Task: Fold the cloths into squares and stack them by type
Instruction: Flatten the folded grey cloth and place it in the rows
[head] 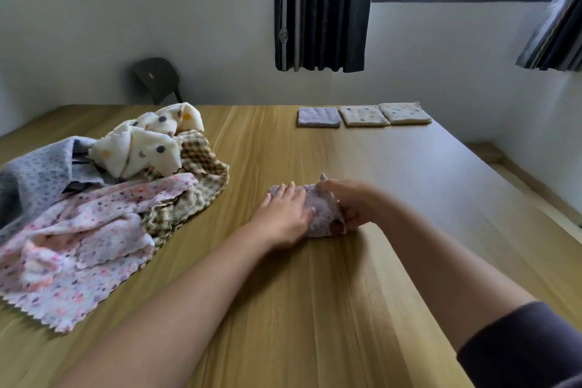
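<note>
1. The left hand (pixel 283 214) lies flat with its fingers straight, pressing the small speckled cloth (pixel 322 214) onto the table (pixel 315 309).
2. The right hand (pixel 352 203) pinches that cloth's right edge.
3. Left of the cloth lies a heap of unfolded cloths (pixel 94 214).
4. Beyond the cloth, a lilac folded square (pixel 319 116) and two cream dotted squares (pixel 363 115) sit side by side.

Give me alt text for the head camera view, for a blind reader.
A left hand presses a small speckled cloth flat on a wooden table while the right hand grips its edge. A heap of unfolded cloths lies left; three folded squares sit beyond.
</note>
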The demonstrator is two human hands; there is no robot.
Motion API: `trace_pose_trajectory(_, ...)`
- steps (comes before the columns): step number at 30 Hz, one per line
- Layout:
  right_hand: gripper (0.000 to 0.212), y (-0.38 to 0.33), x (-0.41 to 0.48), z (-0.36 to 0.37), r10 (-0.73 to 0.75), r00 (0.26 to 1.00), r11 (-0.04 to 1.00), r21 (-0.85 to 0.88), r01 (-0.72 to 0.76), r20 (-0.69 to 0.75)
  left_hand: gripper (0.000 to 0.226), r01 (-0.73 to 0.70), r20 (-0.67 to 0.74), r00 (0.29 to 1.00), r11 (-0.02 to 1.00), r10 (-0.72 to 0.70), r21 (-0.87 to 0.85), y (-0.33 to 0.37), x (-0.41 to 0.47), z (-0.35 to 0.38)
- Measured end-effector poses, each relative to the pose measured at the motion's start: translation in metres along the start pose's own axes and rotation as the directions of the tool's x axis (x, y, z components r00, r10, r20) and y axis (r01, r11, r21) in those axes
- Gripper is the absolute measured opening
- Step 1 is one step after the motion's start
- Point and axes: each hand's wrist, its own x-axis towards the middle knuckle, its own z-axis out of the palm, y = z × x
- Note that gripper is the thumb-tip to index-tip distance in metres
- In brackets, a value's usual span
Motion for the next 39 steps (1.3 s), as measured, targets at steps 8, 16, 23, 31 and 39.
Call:
trace_pose_trajectory(8,0.045,0.025,-0.019,-0.015,-0.157,0.926,0.971,0.222,0.083,0.342,0.059,0.032,0.156,0.987,0.999,-0.030,-0.010,-0.003,0.004,-0.005)
trace_pose_trajectory(16,0.047,0.029,-0.024,-0.027,-0.142,0.940,0.986,0.123,0.108,0.309,0.063,0.024,0.126,0.992,1.000,-0.026,0.017,-0.004,0.004,0.000)
trace_pose_trajectory(23,0.033,0.045,-0.034,-0.037,-0.137,0.947,0.973,0.220,0.074,0.290,0.071,0.007,0.142,0.990,0.998,-0.015,0.058,-0.006,0.001,-0.001)
trace_pose_trajectory(31,0.018,0.049,-0.037,-0.028,-0.222,0.965,0.975,-0.057,0.216,-0.139,0.077,-0.011,0.129,0.992,0.995,-0.003,0.102,-0.007,0.001,0.000)
trace_pose_trajectory(39,0.037,0.021,-0.017,0.021,-0.754,0.656,0.552,-0.573,0.606,-0.033,0.022,0.025,-0.403,0.890,0.906,-0.212,-0.422,-0.036,-0.029,-0.026)
